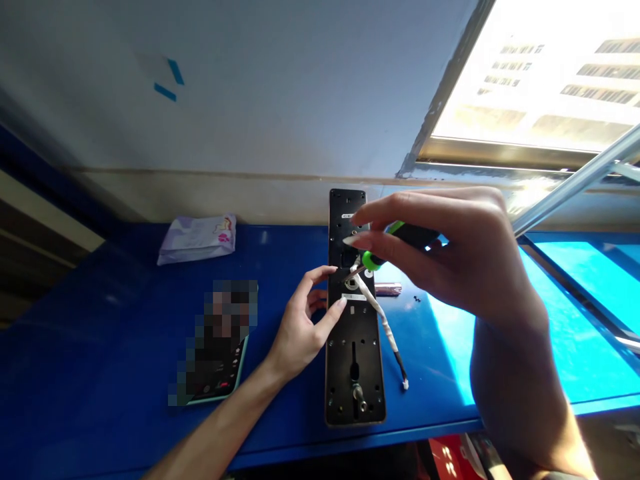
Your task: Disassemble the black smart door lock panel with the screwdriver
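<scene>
A long black door lock panel (351,360) lies on the blue bench, its back face up with screw holes and labels. My left hand (306,327) grips its left edge, thumb on the face, fingers at the side. Above the panel, my right hand (440,240) holds a black and green screwdriver (373,259), tilted, its shaft pointing at the panel's middle. Whether the tip touches a screw I cannot tell. From the middle, a white-wrapped cable (381,313) trails to the right and ends in a small connector. A metal post (359,397) stands near the panel's lower end.
Tiny dark screws (417,299) lie on the bench (290,253) right of the panel. A phone (225,360), partly blurred, rests at left, with a pale purple packet (199,240) behind it. A metal frame (575,180) stands at right by the window.
</scene>
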Available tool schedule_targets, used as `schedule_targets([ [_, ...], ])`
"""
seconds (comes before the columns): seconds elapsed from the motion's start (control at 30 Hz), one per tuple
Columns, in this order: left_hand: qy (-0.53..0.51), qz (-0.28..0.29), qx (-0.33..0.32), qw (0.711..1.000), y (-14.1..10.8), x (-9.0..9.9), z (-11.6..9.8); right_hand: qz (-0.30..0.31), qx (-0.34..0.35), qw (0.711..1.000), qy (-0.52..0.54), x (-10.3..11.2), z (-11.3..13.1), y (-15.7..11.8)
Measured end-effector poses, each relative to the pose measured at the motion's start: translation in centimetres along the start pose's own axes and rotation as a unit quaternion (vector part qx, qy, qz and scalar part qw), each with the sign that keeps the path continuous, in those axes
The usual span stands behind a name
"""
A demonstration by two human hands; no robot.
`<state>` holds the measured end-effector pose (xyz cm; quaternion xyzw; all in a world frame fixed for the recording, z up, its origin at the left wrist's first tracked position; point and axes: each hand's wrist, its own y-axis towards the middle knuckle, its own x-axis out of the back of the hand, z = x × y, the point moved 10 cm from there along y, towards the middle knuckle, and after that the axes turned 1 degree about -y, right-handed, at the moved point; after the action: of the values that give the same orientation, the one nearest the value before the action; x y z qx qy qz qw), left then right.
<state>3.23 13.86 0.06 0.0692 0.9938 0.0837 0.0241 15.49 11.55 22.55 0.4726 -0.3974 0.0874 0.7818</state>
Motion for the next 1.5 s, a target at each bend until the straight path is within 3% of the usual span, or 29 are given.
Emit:
schedule_targets([
  [0.2, 0.004, -0.003, -0.003, 1.000, 0.06, 0.00, -0.23, 0.047, -0.031, 0.998, 0.022, -0.54, -0.35, -0.29],
  [0.4, 0.004, -0.003, -0.005, 1.000, 0.14, -0.12, -0.39, -0.002, -0.002, 1.000, -0.008, 0.13, -0.32, -0.05],
  [0.6, 0.010, -0.008, -0.007, 1.000, 0.15, 0.00, -0.46, 0.036, -0.022, 0.999, 0.019, -0.33, -0.55, -0.22],
  [0.83, -0.001, -0.005, -0.005, 1.000, 0.15, -0.02, -0.32, 0.001, 0.013, 1.000, 0.005, 0.08, -0.01, -0.01],
  [0.97, -0.001, -0.005, -0.007, 1.000, 0.11, 0.00, -0.29, 0.023, -0.016, 0.999, 0.031, -0.35, -0.38, -0.20],
  [1.17, -0.006, -0.002, -0.012, 1.000, 0.11, -0.04, -0.13, 0.008, 0.009, 1.000, -0.003, -0.09, 0.07, 0.00],
  [1.5, 0.005, -0.005, -0.015, 1.000, 0.06, 0.14, -0.26, 0.028, -0.003, 0.999, 0.033, -0.31, -0.04, -0.15],
])
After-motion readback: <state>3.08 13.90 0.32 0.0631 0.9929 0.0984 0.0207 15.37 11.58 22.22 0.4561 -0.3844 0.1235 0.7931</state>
